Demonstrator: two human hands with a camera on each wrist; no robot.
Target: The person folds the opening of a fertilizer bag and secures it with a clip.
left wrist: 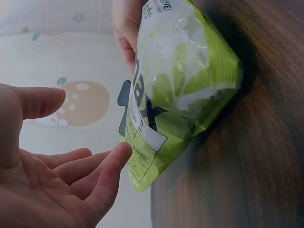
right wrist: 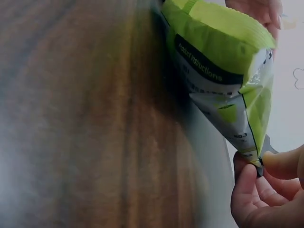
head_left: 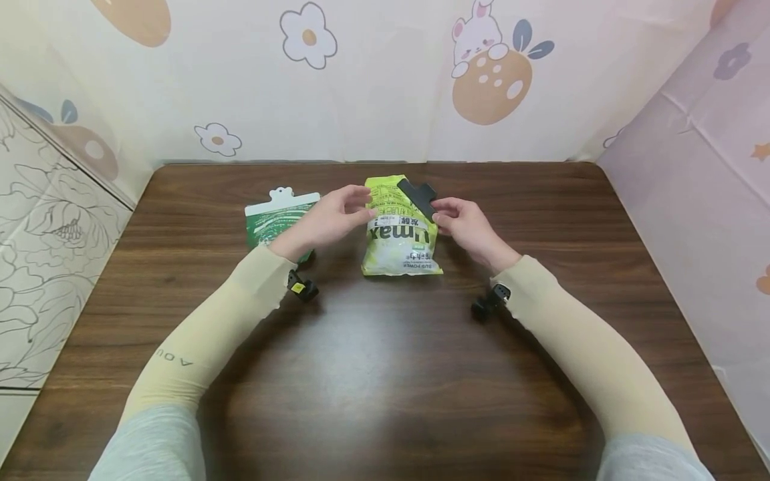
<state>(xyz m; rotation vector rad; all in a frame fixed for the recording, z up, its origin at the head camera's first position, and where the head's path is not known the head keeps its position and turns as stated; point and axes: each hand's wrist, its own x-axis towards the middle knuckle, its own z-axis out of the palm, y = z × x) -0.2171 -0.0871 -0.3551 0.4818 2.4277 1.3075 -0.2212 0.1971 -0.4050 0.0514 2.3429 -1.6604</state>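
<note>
A green and white plastic bag lies near the back middle of the table, its printing upside down in the head view. Across its far right corner sits a black bag clip, set at a slant. My right hand pinches the clip's near end between thumb and fingers; the right wrist view shows its fingertips at the bag's narrow corner. On the bag's left side my left hand is spread, thumb apart from the fingers, with nothing in its grasp. Its fingertips overlap the bag's edge in the left wrist view.
A dark green pouch with a white clip along its top lies left of the bag, partly behind my left hand. The brown wooden table ends at a patterned curtain at the back.
</note>
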